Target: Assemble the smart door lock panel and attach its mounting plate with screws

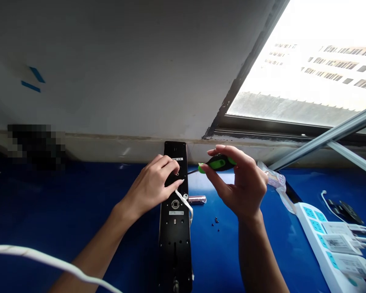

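A long black panel [174,232], which looks like the body of a door lock, lies lengthwise away from me on the blue surface. Over its upper part my left hand [154,181] rests with curled fingers, thumb and index gripping the panel. My right hand [244,179] holds a screwdriver [218,163] by its black and green handle. Its shaft points left, the tip at the panel's right edge beside my left fingertips; whether it sits in a screw I cannot tell. A white cable [187,205] loops across the panel below my left thumb.
Several small black screws [216,221] lie right of the panel, and a shiny cylindrical piece [197,200] sits against its edge. A white power strip [314,240] with plugged adapters stands at right. A metal bar [323,136] slants before the window. Another white cable [49,262] crosses lower left.
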